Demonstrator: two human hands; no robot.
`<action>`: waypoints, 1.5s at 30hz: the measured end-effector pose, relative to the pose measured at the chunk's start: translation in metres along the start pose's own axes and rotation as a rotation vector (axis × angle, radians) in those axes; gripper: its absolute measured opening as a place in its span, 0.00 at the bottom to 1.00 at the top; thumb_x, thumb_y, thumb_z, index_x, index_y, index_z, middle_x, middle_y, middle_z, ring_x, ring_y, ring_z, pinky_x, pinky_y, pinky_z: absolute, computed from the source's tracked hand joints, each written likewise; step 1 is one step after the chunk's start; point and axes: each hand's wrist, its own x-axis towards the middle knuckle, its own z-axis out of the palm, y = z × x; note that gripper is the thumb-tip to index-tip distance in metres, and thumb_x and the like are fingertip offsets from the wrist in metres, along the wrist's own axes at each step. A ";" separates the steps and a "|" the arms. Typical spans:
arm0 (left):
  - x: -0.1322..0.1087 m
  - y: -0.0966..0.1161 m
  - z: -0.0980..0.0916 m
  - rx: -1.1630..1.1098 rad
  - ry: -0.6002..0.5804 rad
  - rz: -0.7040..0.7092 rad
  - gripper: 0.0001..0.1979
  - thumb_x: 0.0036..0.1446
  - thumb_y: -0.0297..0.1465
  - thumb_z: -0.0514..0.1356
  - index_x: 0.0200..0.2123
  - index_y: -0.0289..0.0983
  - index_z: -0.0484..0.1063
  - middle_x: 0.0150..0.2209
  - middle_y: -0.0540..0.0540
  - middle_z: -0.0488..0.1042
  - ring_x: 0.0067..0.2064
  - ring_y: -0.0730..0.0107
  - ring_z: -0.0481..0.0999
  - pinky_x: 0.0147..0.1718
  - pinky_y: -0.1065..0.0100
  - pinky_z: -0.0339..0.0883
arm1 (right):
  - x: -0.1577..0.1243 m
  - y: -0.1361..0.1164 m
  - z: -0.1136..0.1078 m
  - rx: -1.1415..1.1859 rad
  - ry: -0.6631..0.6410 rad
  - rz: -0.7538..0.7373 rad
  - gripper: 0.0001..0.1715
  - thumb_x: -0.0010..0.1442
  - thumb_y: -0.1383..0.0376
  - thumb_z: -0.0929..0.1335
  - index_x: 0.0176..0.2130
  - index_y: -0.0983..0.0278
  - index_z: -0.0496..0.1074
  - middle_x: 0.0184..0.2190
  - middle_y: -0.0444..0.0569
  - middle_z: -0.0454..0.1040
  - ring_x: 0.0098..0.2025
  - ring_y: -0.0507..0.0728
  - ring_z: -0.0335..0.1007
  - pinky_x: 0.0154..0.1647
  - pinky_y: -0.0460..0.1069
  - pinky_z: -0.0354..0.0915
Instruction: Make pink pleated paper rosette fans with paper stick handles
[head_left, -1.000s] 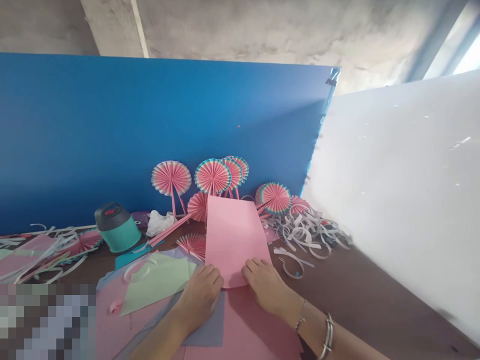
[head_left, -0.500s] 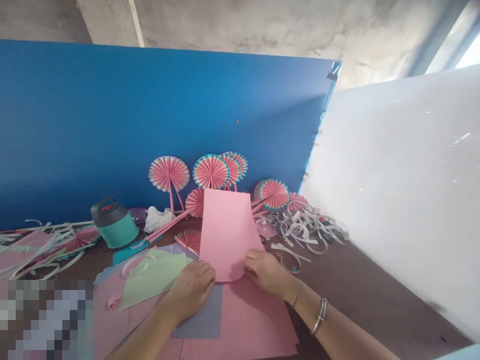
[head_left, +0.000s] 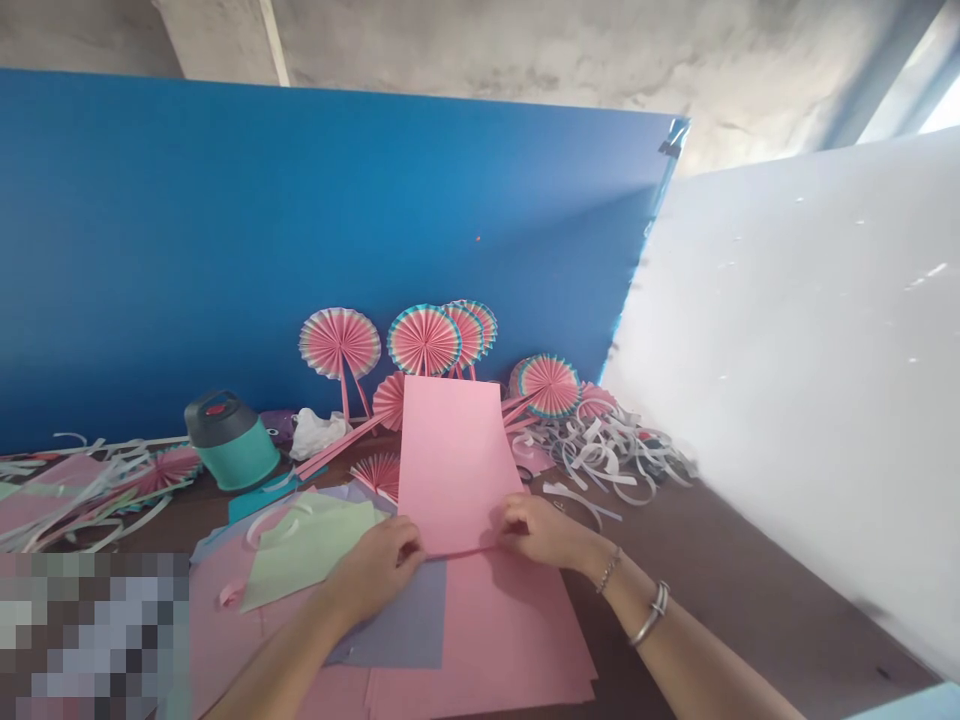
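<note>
A pink paper sheet point(head_left: 452, 460) lies in front of me, its far part raised and its near edge folded over. My left hand point(head_left: 375, 570) pinches the left end of that fold, and my right hand point(head_left: 541, 532) pinches the right end. Under the sheet are more pink sheets point(head_left: 495, 640) and a grey-blue sheet point(head_left: 409, 630). A pale green sheet point(head_left: 307, 550) sits just left of my left hand.
Several pink pleated paper fans point(head_left: 424, 340) lean against a blue board point(head_left: 225, 250) at the back. A teal container with a dark lid point(head_left: 231, 440) stands at the left. White paper strips point(head_left: 607, 455) pile up at the right, beside a white board point(head_left: 810, 380). More scraps point(head_left: 82, 485) lie far left.
Both hands have drawn the sheet's near edge into a sharper, flatter fold. The rounded bend seen before is now a straight crease. My fingers have closed onto it.
</note>
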 end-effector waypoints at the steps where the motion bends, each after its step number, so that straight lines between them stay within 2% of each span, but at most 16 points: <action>1: 0.001 -0.001 0.001 -0.009 0.008 -0.011 0.09 0.56 0.30 0.51 0.26 0.38 0.66 0.30 0.49 0.70 0.32 0.68 0.69 0.32 0.67 0.61 | 0.000 0.000 0.000 0.001 0.000 0.008 0.09 0.51 0.75 0.66 0.23 0.67 0.72 0.28 0.45 0.69 0.29 0.50 0.64 0.31 0.44 0.59; 9: 0.004 -0.004 0.003 -0.082 0.040 -0.035 0.07 0.53 0.29 0.51 0.24 0.38 0.64 0.29 0.49 0.68 0.32 0.68 0.68 0.33 0.67 0.61 | 0.001 0.009 0.004 0.096 0.038 0.097 0.07 0.45 0.76 0.67 0.21 0.67 0.67 0.27 0.44 0.68 0.29 0.50 0.63 0.31 0.44 0.58; 14: 0.005 -0.007 0.003 -0.121 -0.002 -0.054 0.07 0.52 0.30 0.52 0.23 0.38 0.64 0.29 0.49 0.67 0.32 0.68 0.68 0.33 0.67 0.61 | 0.000 0.004 -0.002 0.067 -0.041 0.107 0.07 0.48 0.73 0.67 0.21 0.67 0.67 0.25 0.43 0.66 0.28 0.50 0.61 0.30 0.45 0.56; 21: 0.004 -0.005 0.006 -0.101 -0.004 -0.118 0.07 0.52 0.29 0.51 0.22 0.38 0.62 0.30 0.49 0.65 0.32 0.68 0.67 0.33 0.66 0.59 | -0.005 0.000 -0.001 -0.134 -0.040 0.139 0.11 0.57 0.67 0.65 0.23 0.66 0.65 0.33 0.48 0.66 0.33 0.53 0.62 0.34 0.47 0.57; 25: 0.005 -0.003 0.007 -0.081 0.005 -0.140 0.08 0.52 0.28 0.51 0.22 0.38 0.61 0.30 0.49 0.64 0.31 0.69 0.67 0.32 0.67 0.59 | -0.004 0.003 0.000 -0.169 -0.041 0.165 0.15 0.56 0.64 0.67 0.21 0.66 0.62 0.32 0.48 0.65 0.35 0.54 0.62 0.35 0.47 0.56; 32: 0.007 -0.004 0.011 -0.023 0.010 -0.175 0.08 0.51 0.26 0.51 0.21 0.38 0.60 0.30 0.49 0.64 0.31 0.70 0.67 0.32 0.68 0.58 | 0.001 0.011 0.002 -0.137 -0.016 0.177 0.21 0.53 0.62 0.69 0.16 0.66 0.59 0.28 0.44 0.62 0.30 0.51 0.58 0.29 0.46 0.52; 37: 0.006 -0.001 0.009 0.015 -0.003 -0.196 0.07 0.52 0.26 0.51 0.22 0.37 0.61 0.32 0.48 0.65 0.33 0.69 0.68 0.33 0.67 0.59 | 0.001 0.008 0.002 -0.148 0.000 0.211 0.19 0.52 0.61 0.70 0.18 0.66 0.60 0.28 0.44 0.63 0.30 0.51 0.59 0.28 0.45 0.52; 41: 0.001 0.006 0.005 0.055 0.019 -0.170 0.04 0.52 0.25 0.52 0.30 0.37 0.66 0.35 0.47 0.67 0.37 0.67 0.69 0.38 0.66 0.61 | -0.002 0.002 -0.001 -0.225 -0.010 0.251 0.15 0.53 0.60 0.69 0.23 0.66 0.65 0.31 0.47 0.66 0.33 0.54 0.62 0.31 0.47 0.55; 43: -0.001 0.012 0.003 0.125 0.031 -0.089 0.13 0.52 0.23 0.51 0.41 0.38 0.68 0.40 0.46 0.68 0.42 0.65 0.68 0.43 0.64 0.60 | -0.003 0.000 -0.002 -0.246 -0.019 0.228 0.13 0.55 0.60 0.68 0.25 0.66 0.67 0.34 0.50 0.68 0.36 0.56 0.64 0.34 0.48 0.57; 45: -0.002 0.016 0.004 0.229 0.011 0.036 0.26 0.52 0.18 0.49 0.51 0.46 0.65 0.47 0.46 0.67 0.48 0.64 0.66 0.48 0.61 0.58 | -0.005 0.000 -0.002 -0.236 -0.022 0.191 0.11 0.57 0.61 0.67 0.28 0.66 0.69 0.35 0.51 0.69 0.38 0.57 0.65 0.37 0.48 0.58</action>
